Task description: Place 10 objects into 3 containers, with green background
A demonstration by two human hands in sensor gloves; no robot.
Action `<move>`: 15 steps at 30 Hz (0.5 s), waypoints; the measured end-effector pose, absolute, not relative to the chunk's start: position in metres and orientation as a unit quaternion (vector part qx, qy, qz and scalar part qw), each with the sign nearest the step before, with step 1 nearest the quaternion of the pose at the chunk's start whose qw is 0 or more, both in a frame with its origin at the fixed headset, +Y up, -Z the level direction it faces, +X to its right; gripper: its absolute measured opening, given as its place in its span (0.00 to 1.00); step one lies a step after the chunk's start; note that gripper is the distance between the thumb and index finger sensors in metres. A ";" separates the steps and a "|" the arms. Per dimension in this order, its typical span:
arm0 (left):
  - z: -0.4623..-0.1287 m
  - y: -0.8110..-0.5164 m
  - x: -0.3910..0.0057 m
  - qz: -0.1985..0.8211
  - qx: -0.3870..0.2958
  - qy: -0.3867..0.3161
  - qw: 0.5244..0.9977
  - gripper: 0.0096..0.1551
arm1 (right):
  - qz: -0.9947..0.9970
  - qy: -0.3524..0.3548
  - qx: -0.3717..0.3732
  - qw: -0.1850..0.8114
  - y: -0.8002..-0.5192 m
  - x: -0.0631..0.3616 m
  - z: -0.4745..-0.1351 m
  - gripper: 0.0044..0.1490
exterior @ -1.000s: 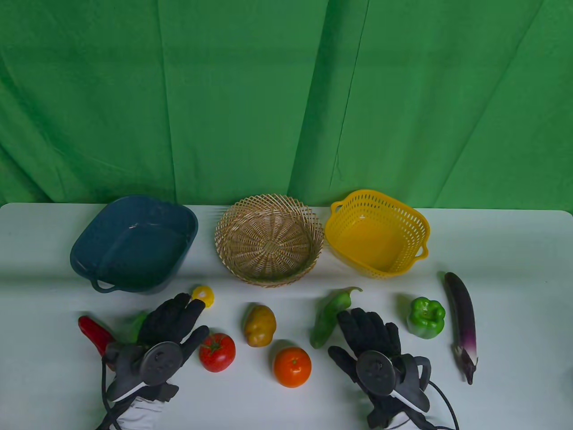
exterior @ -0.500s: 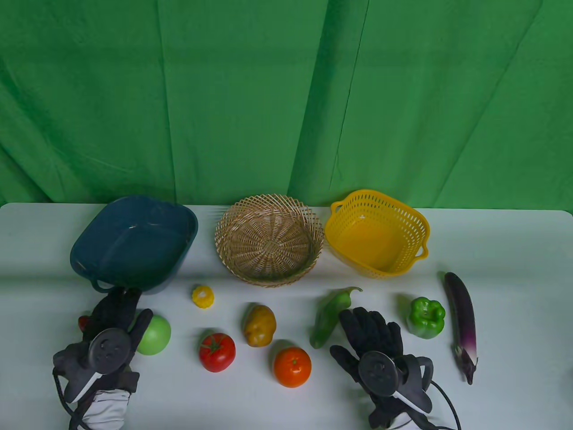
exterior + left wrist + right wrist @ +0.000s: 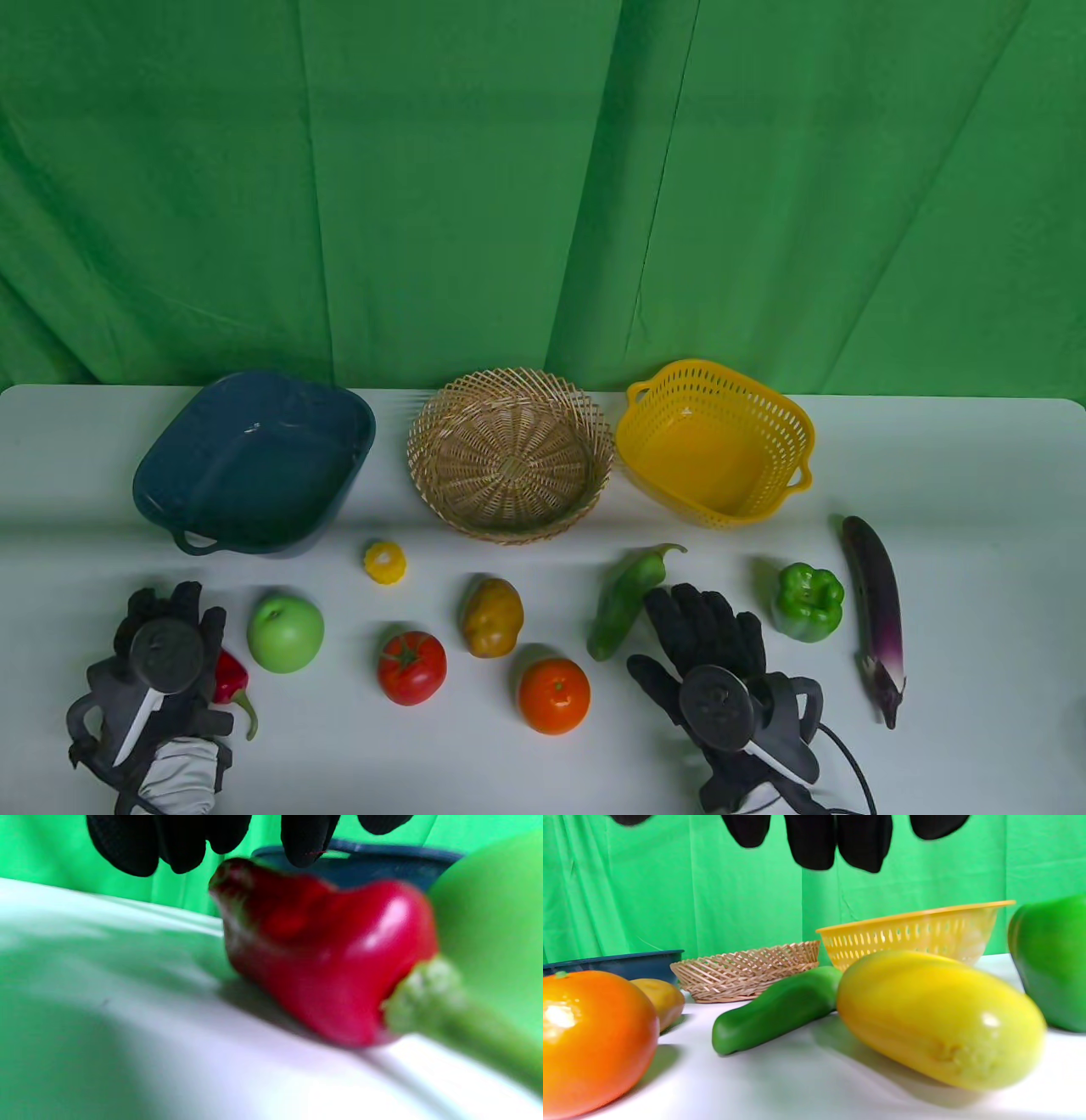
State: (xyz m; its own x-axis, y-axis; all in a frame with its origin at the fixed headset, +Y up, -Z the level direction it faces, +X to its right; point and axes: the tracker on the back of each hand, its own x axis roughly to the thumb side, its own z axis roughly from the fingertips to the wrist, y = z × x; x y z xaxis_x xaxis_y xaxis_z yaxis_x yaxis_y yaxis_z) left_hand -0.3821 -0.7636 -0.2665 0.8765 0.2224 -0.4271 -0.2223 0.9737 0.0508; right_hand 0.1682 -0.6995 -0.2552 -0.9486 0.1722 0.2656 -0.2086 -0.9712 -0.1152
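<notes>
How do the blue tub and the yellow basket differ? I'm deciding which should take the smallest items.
The blue tub has solid walls; the yellow basket has walls full of slots. The blue tub stands at the table's left end of the row, the yellow basket at the right, with the wicker basket between. Both are squarish, have loop handles, and hold nothing.

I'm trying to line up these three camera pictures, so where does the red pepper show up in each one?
Table view: the red pepper lies lower left, mostly hidden under the left hand, beside the green apple.
Left wrist view: the red pepper fills the centre, fingertips just above it.
Right wrist view: not in it.
Shared landmark: the dark blue bin, seen behind the pepper and at far left.
</notes>
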 end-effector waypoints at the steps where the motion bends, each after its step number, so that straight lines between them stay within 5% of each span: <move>1: -0.267 -0.766 -0.383 0.116 -0.001 0.220 0.968 0.36 | 0.985 -0.071 0.127 0.096 -0.699 0.168 -0.255 0.47; 8: -0.281 -0.777 -0.381 0.104 -0.083 0.246 0.960 0.38 | 0.985 -0.069 0.126 0.097 -0.699 0.169 -0.255 0.47; 15: -0.290 -0.773 -0.383 0.168 -0.069 0.275 0.944 0.38 | 0.986 -0.063 0.122 0.092 -0.700 0.169 -0.257 0.47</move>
